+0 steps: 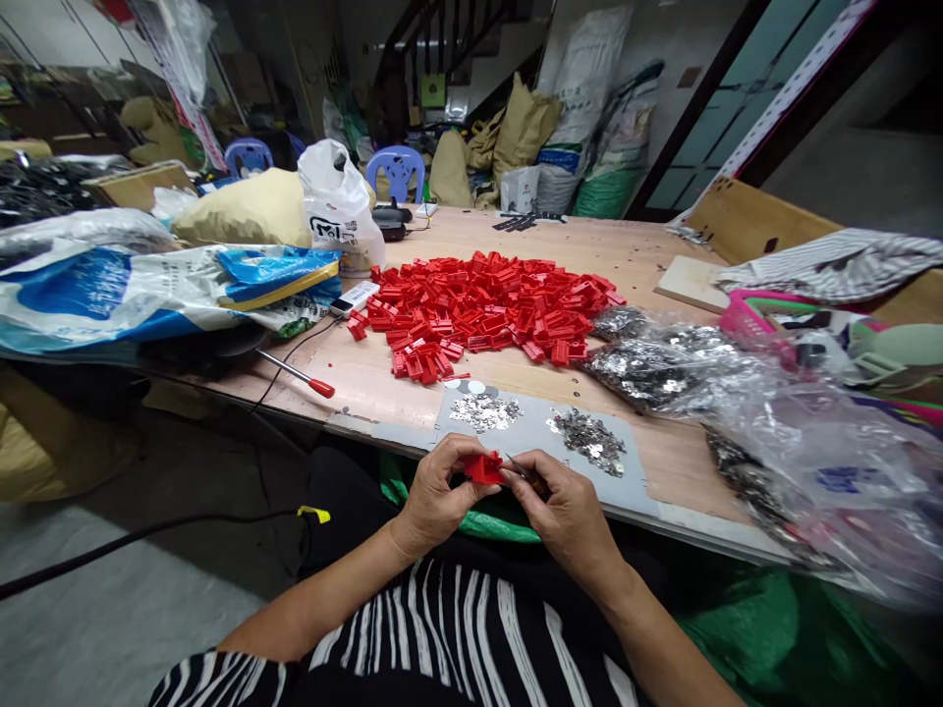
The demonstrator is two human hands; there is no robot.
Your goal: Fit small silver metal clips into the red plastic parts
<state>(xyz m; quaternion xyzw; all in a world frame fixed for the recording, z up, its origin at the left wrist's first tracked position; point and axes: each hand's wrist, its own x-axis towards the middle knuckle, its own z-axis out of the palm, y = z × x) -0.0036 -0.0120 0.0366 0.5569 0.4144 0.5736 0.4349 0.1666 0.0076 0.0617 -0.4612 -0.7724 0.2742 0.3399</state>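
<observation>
My left hand (pixel 436 488) is closed on a small red plastic part (pixel 484 468), held just off the table's front edge. My right hand (pixel 561 501) pinches a thin, dark, pointed tool (pixel 520 469) whose tip meets the right end of that red part. Its exact kind is too small to make out. Just beyond both hands lies a grey mat (pixel 534 422). On it are a pile of small bright metal pieces (pixel 486 412) at left and a pile of darker metal pieces (pixel 591 442) at right. A large heap of red plastic parts (pixel 478 309) spreads over the table behind.
Clear plastic bags of metal pieces (pixel 655 358) and a pink basket (pixel 758 319) crowd the right side. A red-tipped metal lever (pixel 320 388) juts out at left, near blue-and-white sacks (pixel 103 295). A white phone-like device (pixel 355 298) with a cable lies beside the red heap.
</observation>
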